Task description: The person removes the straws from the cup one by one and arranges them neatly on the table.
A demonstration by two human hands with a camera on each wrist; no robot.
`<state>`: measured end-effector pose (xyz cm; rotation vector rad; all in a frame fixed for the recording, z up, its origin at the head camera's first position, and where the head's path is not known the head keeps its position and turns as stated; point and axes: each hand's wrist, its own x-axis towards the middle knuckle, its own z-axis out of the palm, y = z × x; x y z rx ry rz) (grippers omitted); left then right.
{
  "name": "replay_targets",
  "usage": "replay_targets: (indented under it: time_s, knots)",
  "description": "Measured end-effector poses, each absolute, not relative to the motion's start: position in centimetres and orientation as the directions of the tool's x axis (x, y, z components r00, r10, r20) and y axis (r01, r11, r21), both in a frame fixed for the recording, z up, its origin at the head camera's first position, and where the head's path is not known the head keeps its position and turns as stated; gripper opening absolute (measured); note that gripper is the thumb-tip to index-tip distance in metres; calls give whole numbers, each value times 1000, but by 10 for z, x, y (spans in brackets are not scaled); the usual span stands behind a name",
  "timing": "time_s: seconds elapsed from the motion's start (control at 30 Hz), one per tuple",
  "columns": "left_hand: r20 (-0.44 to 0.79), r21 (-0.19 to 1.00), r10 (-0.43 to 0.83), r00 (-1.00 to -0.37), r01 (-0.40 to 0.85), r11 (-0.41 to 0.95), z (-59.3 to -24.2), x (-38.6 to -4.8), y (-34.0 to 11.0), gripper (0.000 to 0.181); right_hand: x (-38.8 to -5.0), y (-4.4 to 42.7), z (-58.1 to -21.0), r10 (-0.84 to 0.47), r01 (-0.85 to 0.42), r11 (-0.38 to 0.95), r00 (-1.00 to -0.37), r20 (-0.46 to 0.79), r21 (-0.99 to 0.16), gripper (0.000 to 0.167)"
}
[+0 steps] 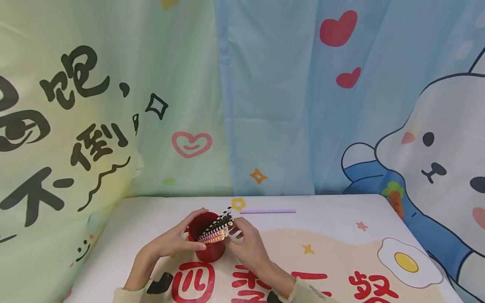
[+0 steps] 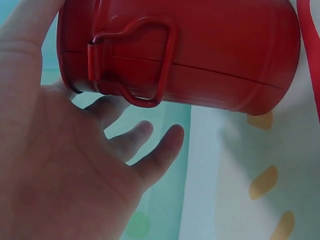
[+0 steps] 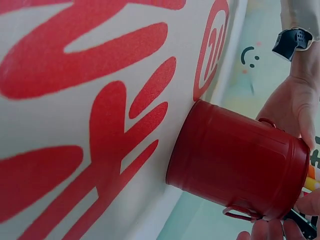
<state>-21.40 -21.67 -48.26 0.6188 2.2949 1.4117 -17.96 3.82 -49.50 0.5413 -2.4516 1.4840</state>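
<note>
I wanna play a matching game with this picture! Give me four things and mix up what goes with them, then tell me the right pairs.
Things:
1. Red bucket
2. Bunch of straws
3. Purple straw
4. Fried egg

Mixed up:
A. Lying by itself near the far edge of the table
B. Just a printed picture, on the right side of the table
C. Has wire handles on its sides
D. Sticking out of the bucket's mouth

Right pairs: 1-C, 2-D, 3-A, 4-B.
</note>
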Motion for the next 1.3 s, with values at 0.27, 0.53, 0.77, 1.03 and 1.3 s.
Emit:
replay_targets:
  time_s: [0.27,0.53,0.77,1.03,1.3]
  knots:
    - [-80,904,550,-831,172,392,-482,-213,-216,91,-181,36,-496,-188,-418,409,-908,373,-811,27]
    - [-68,901,552,-831,186,391,-483,-212,-218,90,-179,31,-496,-180,-423,397,-906,383,-815,27]
    - [-73,903,549,-833,179,391,-484,-212,-218,90,-177,29,-496,-155,-393,399,-920,361,-829,25]
    - [-69,908,557,-827,179,378,-484,-212,-217,91,-179,27,-496,-120,-380,407,-924,364,-831,17]
    - [-80,908,550,-831,168,385,-481,-212,-216,91,-178,27,-495,-141,-423,366,-906,400,-829,22]
